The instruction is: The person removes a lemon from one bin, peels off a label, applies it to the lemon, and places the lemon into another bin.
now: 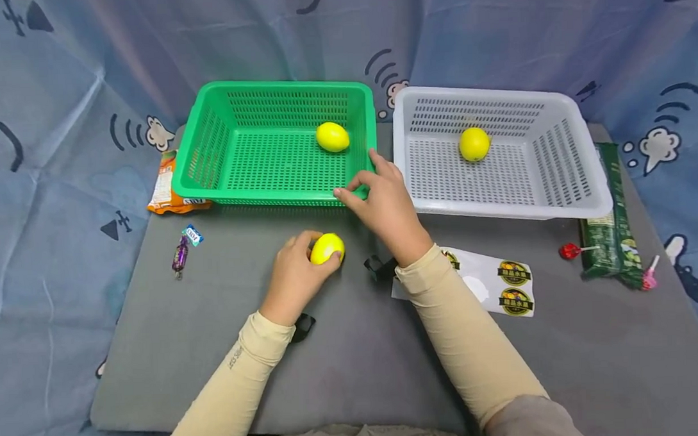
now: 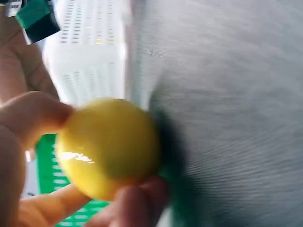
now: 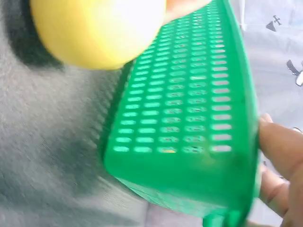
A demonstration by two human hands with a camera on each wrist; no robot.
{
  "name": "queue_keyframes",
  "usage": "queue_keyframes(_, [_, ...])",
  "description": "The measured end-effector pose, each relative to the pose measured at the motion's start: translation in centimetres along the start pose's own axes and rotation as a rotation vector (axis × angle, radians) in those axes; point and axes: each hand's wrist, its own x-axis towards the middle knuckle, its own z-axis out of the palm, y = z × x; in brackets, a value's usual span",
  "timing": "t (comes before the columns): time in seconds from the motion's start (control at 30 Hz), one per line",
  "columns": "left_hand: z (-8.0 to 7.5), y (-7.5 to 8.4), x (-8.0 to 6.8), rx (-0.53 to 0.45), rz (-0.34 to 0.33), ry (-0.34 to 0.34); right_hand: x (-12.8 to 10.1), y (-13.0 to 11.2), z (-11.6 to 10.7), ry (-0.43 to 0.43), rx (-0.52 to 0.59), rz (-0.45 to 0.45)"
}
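My left hand (image 1: 296, 271) grips a shiny yellow lemon (image 1: 327, 249) between thumb and fingers, low over the table in front of the green basket (image 1: 279, 195). The left wrist view shows this lemon (image 2: 111, 149) large, with fingertips around it. At the green basket's near right corner, my right hand (image 1: 389, 207) holds the rim, its thumb at the front edge. In the right wrist view, those fingers (image 3: 281, 146) lie along the rim of the perforated wall. Another lemon (image 1: 332, 137) lies inside the green basket, toward its right end.
To the right, a white basket (image 1: 493, 208) holds a yellow fruit (image 1: 475, 144). A sticker sheet (image 1: 516, 289) lies by my right forearm. Green packets (image 1: 606, 247) and lollipops (image 1: 570, 251) are at the right; an orange snack bag (image 1: 169, 192) and wrapped candies (image 1: 180, 254) at the left.
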Motion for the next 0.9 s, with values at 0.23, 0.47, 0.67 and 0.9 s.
queue_keyframes(0.23, [0.5,3.4,-1.8,0.131,0.266,0.209,-6.3,0.9,-5.0,0.216,0.115,0.032])
queue_keyframes(0.47, [6.4,6.0,-3.8,0.150,0.442,-0.030,-13.7,5.3,-7.3,0.246,0.083,0.220])
queue_keyframes(0.67, [9.8,6.1,-3.4,0.272,0.300,-0.119,-17.0,8.7,-5.9,0.026,0.053,0.384])
queue_keyframes(0.9, [10.4,6.0,-2.3,0.019,0.301,-0.244,-18.1,10.5,-5.2,-0.066,0.045,0.371])
